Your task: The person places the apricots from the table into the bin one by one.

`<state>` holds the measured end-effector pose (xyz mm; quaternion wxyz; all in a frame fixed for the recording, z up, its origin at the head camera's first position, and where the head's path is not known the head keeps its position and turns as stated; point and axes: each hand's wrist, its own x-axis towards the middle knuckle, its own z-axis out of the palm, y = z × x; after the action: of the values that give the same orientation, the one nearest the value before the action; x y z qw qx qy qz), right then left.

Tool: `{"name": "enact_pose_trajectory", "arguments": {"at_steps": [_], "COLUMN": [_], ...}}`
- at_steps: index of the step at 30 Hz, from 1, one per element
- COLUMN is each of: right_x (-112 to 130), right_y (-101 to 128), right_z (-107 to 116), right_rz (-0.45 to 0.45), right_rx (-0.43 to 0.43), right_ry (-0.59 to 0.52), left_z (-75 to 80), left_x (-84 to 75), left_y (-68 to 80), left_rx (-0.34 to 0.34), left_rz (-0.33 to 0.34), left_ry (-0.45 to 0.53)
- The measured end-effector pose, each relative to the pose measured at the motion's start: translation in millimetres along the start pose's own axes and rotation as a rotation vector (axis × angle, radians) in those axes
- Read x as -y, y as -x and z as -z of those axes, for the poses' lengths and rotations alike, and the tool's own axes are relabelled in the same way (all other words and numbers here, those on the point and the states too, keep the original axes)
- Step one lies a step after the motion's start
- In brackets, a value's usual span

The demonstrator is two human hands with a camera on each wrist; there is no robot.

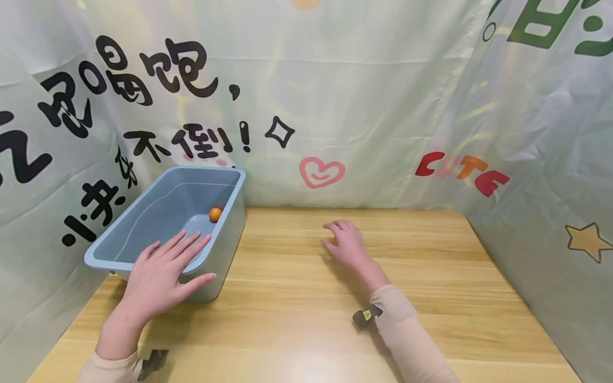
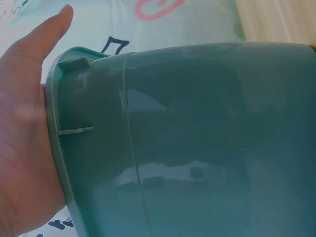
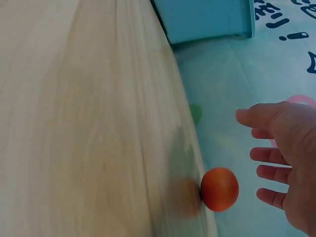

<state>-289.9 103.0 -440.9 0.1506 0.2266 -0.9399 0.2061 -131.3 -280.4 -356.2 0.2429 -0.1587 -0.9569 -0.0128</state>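
A blue plastic bin [image 1: 234,213] stands at the left of the table, with one small orange ball [image 1: 215,214] inside it. My left hand [image 1: 160,279] rests over the bin's near rim, fingers straight and thumb spread; the left wrist view shows that hand [image 2: 22,138] against the rim. Farther right, my right hand [image 1: 348,244] reaches over the table, its fingers loosely bent around an open space. In the right wrist view a second orange ball [image 3: 219,189] sits on the tabletop, apart from the fingertips of the right hand [image 3: 296,153]. From the head, that hand mostly hides this ball.
The wooden table [image 1: 297,308] extends to a printed cloth backdrop [image 1: 383,106] behind it and at both sides. Small dark wrist cameras sit on both sleeves, one by the right cuff [image 1: 366,316].
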Motion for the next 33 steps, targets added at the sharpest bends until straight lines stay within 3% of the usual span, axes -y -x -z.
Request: {"name": "enact_pose_trajectory", "arguments": {"at_steps": [10,22,33], "right_x": [-17,-22,-10], "right_y": [7,12,6], "right_z": [3,8,6], "right_rz": [-0.082,-0.134,-0.112], "right_rx": [0.124,0.164,0.160], "right_ry": [0.044,0.068,0.102], "left_z": [-0.9,-0.5,-0.5], "left_x": [0.0,-0.1,-1.1], "left_y": [-0.9,-0.6,-0.7], "left_rx": [0.002,-0.002,0.011], "left_rz": [0.002,-0.004,0.006], "left_ry": [0.003,-0.008,-0.004]}}
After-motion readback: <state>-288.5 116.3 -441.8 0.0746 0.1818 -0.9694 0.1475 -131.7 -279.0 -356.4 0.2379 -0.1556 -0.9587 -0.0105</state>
